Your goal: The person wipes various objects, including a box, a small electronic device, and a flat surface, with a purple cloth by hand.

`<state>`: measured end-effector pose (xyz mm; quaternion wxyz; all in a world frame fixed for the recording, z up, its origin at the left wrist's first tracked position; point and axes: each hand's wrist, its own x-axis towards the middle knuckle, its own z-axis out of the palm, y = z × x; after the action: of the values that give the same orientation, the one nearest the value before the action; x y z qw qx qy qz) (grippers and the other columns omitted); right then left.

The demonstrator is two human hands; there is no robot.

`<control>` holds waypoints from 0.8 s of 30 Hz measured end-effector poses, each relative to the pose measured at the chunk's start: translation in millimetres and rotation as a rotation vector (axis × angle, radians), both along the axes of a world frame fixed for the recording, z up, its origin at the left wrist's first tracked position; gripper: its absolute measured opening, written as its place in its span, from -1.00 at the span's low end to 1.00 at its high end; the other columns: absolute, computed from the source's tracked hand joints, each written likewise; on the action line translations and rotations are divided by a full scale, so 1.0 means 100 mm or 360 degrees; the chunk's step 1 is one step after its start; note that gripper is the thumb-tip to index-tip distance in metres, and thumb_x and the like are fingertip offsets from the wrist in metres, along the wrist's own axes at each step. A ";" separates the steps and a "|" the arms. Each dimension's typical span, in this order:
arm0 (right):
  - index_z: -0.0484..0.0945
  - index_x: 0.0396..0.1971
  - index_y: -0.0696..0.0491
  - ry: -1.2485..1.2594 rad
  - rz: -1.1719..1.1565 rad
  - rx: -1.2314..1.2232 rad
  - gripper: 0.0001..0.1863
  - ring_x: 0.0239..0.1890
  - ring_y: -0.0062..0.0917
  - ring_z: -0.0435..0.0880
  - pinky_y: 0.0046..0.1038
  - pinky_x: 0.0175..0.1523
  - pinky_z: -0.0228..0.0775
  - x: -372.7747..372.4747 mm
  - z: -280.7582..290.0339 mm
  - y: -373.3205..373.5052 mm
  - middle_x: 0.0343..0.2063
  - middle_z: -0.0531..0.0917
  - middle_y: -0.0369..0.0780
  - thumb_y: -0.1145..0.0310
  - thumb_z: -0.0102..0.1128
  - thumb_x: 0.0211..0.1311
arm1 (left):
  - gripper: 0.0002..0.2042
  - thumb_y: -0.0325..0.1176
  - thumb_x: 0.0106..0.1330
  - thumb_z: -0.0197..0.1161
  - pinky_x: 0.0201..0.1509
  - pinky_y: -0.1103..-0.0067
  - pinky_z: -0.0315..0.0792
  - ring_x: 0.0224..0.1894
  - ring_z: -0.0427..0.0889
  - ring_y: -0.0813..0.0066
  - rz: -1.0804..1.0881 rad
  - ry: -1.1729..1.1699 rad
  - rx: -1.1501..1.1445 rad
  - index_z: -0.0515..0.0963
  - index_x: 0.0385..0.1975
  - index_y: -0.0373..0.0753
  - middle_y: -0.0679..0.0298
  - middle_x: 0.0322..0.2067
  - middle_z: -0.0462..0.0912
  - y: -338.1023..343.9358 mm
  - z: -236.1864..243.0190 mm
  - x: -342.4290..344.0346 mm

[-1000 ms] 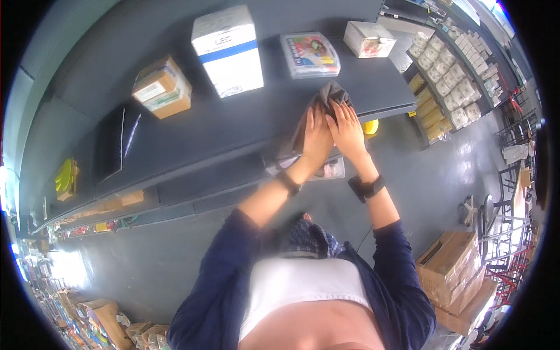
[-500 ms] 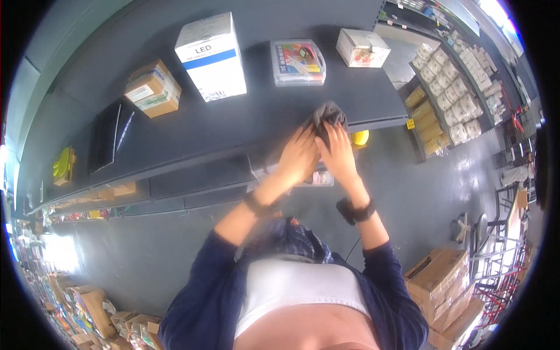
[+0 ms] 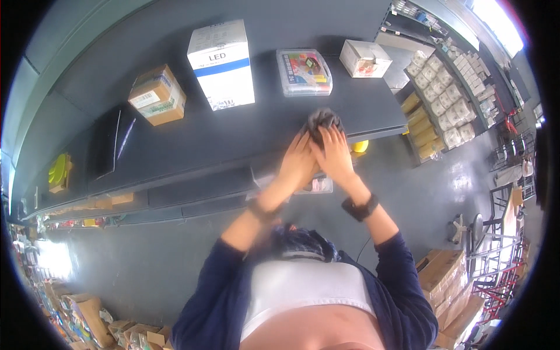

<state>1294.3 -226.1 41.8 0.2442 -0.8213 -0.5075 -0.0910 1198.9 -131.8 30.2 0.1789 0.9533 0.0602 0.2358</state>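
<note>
Cloth has shifted on shelf above floor.

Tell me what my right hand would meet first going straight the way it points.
Your right hand touches the bunched grey cloth, so that comes first; beyond it, probably the plastic case, though depth is unclear.

A blue-banded white box — left of it, a brown carton; right of it, a multicoloured case and dark grey cloth.
</note>
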 end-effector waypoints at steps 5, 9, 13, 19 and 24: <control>0.30 0.02 0.16 -0.0032 0.0000 0.0011 -0.48 0.17 -0.11 0.22 -0.11 0.25 -0.05 -0.07 0.08 0.11 -0.02 0.40 0.01 0.11 -0.02 0.14 | -0.51 -0.23 0.05 0.12 0.24 0.24 0.10 0.09 0.30 0.02 0.0082 -0.0201 0.0059 0.38 -0.02 -0.36 -0.06 -0.06 0.43 -0.05 0.01 -0.02; 0.30 0.02 0.15 -0.0080 0.0107 0.0156 -0.50 0.15 -0.13 0.26 -0.14 0.23 0.01 0.21 0.03 0.32 -0.01 0.41 -0.02 0.15 -0.01 0.14 | -0.51 -0.25 0.05 0.12 0.25 0.24 0.09 0.11 0.29 0.06 0.0307 -0.0140 0.0279 0.37 0.00 -0.34 -0.03 -0.02 0.40 -0.05 0.03 0.26; 0.30 0.02 0.15 -0.0019 0.0151 0.0105 -0.50 0.15 -0.12 0.26 -0.14 0.23 0.01 0.23 0.01 0.16 0.00 0.40 0.01 0.17 0.02 0.13 | -0.52 -0.28 0.07 0.07 0.26 0.27 0.06 0.13 0.26 0.11 0.0260 -0.0117 0.0256 0.35 0.02 -0.34 0.00 0.04 0.36 -0.09 0.05 0.27; 0.25 0.06 0.17 0.0146 0.0241 0.0058 -0.45 0.16 -0.09 0.23 -0.15 0.26 -0.04 0.43 0.05 -0.36 0.03 0.35 0.08 0.15 0.02 0.14 | -0.51 -0.33 0.06 0.08 0.15 0.20 0.13 0.07 0.28 0.01 0.0258 -0.0159 0.0206 0.31 0.03 -0.39 -0.05 0.02 0.35 -0.51 0.08 0.41; 0.21 0.10 0.16 0.0125 0.0360 -0.0009 -0.49 0.20 -0.13 0.17 -0.22 0.29 -0.07 1.30 0.06 -0.39 0.07 0.31 0.02 0.20 -0.07 0.21 | -0.54 -0.24 0.11 0.03 0.27 0.17 -0.03 0.17 0.18 -0.03 0.0323 0.0057 0.0468 0.39 -0.04 -0.43 -0.07 0.02 0.37 -0.67 0.08 1.15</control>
<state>1424.7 -265.0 48.1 0.2702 -0.7624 -0.5873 -0.0291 1313.9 -198.8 38.2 0.0116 0.9622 0.1242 0.2420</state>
